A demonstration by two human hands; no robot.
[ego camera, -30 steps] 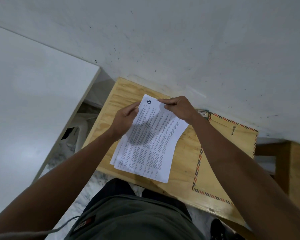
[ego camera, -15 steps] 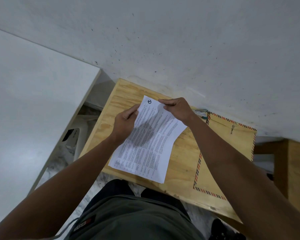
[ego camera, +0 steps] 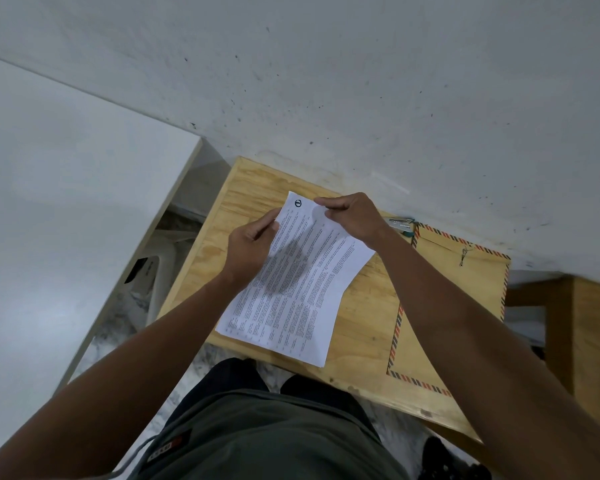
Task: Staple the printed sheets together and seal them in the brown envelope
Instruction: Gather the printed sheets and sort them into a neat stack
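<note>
Both hands hold the white printed sheets (ego camera: 302,282) near the top: the left hand (ego camera: 248,245) pinches the left edge, the right hand (ego camera: 352,214) pinches the top right corner. The sheets hang over the pale plywood surface (ego camera: 364,306). The brown envelope with striped airmail border (ego camera: 478,271) lies flat to the right, beside a small metal stapler (ego camera: 400,224).

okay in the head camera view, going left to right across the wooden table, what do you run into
left hand → printed sheets, gripped by both hands → right hand → stapler, partly hidden behind the right wrist → brown envelope with striped border, flat on the wooden table.
</note>
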